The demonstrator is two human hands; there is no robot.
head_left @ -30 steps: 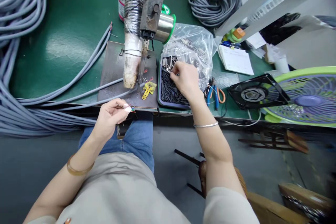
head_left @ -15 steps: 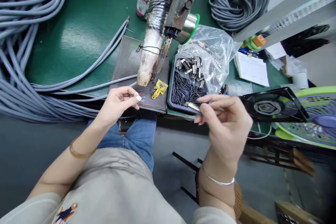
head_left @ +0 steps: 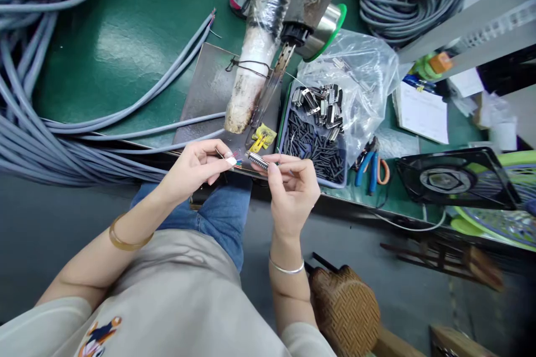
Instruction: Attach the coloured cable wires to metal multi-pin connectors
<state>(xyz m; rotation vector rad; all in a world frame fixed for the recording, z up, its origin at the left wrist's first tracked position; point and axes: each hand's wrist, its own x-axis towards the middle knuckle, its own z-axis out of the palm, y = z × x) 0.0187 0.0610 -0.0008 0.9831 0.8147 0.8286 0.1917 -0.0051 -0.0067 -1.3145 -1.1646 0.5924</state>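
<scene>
grey cable [head_left: 125,152] runs in from my left, and my left hand [head_left: 196,170] pinches its stripped end, so the thin coloured wires [head_left: 238,164] fan out past my thumb and forefinger. my right hand [head_left: 293,189] is closed on a small metal connector [head_left: 257,160], gripped between thumb and fingertips with its pin side turned toward the wires. the connector's tip sits just beside the wire ends; whether they touch, i cannot tell. my two hands are close together, held over the near edge of the bench, above my lap.

just beyond my hands lies a dark metal plate [head_left: 209,95] with a yellow clip [head_left: 262,138] on it, and over it hangs a soldering iron [head_left: 272,81] next to a wrapped hose [head_left: 255,72]. beyond my right hand is a tray [head_left: 288,117] holding black sleeving pieces [head_left: 314,150] and more metal connectors [head_left: 320,105], with a clear plastic bag [head_left: 360,78] spilling over it. to the right of that hand lie blue-handled cutters [head_left: 368,164] and a black fan [head_left: 452,178]. a solder spool [head_left: 326,28] stands behind the iron.
</scene>
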